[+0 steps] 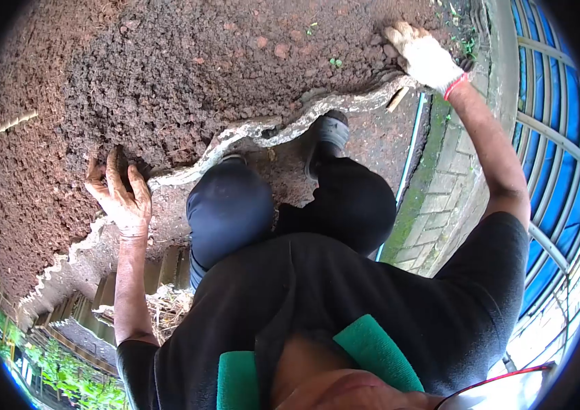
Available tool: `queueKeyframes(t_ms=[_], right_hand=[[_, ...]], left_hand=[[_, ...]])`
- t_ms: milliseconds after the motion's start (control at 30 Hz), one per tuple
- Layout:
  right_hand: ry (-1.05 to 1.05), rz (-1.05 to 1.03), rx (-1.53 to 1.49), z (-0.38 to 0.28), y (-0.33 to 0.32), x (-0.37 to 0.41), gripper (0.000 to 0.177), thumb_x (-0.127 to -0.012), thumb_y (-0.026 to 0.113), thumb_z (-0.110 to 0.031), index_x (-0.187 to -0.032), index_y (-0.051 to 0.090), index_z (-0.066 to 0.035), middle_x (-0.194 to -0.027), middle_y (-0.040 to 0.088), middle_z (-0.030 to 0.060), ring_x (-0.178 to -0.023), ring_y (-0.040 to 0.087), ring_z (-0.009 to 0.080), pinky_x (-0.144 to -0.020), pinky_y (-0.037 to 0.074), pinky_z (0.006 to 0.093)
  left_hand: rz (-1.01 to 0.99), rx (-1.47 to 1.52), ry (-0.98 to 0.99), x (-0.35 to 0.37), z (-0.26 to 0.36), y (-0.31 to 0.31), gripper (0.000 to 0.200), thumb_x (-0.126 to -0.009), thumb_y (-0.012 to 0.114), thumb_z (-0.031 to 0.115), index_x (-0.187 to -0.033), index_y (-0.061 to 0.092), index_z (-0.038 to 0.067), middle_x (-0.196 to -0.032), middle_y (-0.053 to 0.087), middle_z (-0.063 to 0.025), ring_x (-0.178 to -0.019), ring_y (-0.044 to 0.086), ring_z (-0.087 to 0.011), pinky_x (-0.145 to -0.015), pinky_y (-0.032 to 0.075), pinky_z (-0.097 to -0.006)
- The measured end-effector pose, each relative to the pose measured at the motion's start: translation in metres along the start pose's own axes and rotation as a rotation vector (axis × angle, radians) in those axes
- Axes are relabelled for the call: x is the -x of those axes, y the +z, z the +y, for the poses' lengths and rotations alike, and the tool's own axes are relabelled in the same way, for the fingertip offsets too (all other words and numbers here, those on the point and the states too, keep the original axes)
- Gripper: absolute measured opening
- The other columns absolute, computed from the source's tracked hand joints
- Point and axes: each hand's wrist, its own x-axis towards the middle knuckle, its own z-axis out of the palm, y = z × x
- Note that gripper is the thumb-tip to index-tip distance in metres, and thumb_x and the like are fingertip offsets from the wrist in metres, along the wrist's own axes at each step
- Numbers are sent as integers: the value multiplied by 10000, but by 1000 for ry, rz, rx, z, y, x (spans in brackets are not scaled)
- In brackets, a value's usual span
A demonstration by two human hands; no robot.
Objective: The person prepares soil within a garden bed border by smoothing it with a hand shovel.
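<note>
My bare left hand [122, 195], caked with soil, reaches into the dark crumbly soil [146, 89] at the near edge of the raised bed. Its fingers are apart and bent, with the tips against the soil. My right hand [426, 58] wears a white knitted glove with a red cuff, its fingertips stained brown. It rests on the soil at the bed's right end, fingers stretched out beside a dark clod [390, 51]. The underside of that hand is hidden. Between my hands runs the wavy, pale edging [303, 116] of the bed.
My knees and a shoe [331, 137] are close against the edging. On the right are a mossy brick border [433, 198], a thin pale pipe [413, 150] and blue sheeting behind metal bars [556, 150]. Dry straw [167, 307] and corrugated sheets [109, 301] lie at lower left.
</note>
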Motion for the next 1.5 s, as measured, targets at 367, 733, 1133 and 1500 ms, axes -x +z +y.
queueKeyframes(t_ms=[367, 733, 1133, 1500], right_hand=[[598, 1250, -761, 46, -109, -13, 150, -923, 583, -133, -886, 684, -27, -853, 718, 74, -808, 686, 196, -733, 556, 293], [883, 1490, -1794, -70, -45, -113, 235, -925, 693, -215, -984, 675, 11, -731, 631, 47, -598, 588, 160, -601, 481, 278], [1117, 1505, -1790, -66, -56, -112, 254, -941, 661, -342, -915, 664, -89, -683, 549, 16, -646, 556, 156, -625, 477, 326], [885, 1003, -1925, -69, -43, -103, 203, -895, 672, -278, -873, 642, -79, -749, 636, 55, -616, 589, 193, -519, 461, 338]], left_hand=[[-61, -50, 4, -1, -4, 2, 397, -940, 600, 152, -1316, 612, 25, -1207, 465, -233, -1127, 491, -345, -1013, 400, -465], [-49, -48, 37, -1, -4, 2, 394, -938, 603, 157, -1303, 619, 8, -1182, 471, -237, -1102, 494, -349, -990, 409, -464], [-10, 3, -4, -1, 0, 3, 379, -924, 619, 136, -1284, 631, 18, -1212, 479, -239, -1111, 509, -340, -1010, 413, -463], [-52, -18, 31, 1, -3, 2, 369, -950, 592, 155, -1300, 636, 47, -1180, 479, -207, -1115, 498, -328, -1013, 407, -451]])
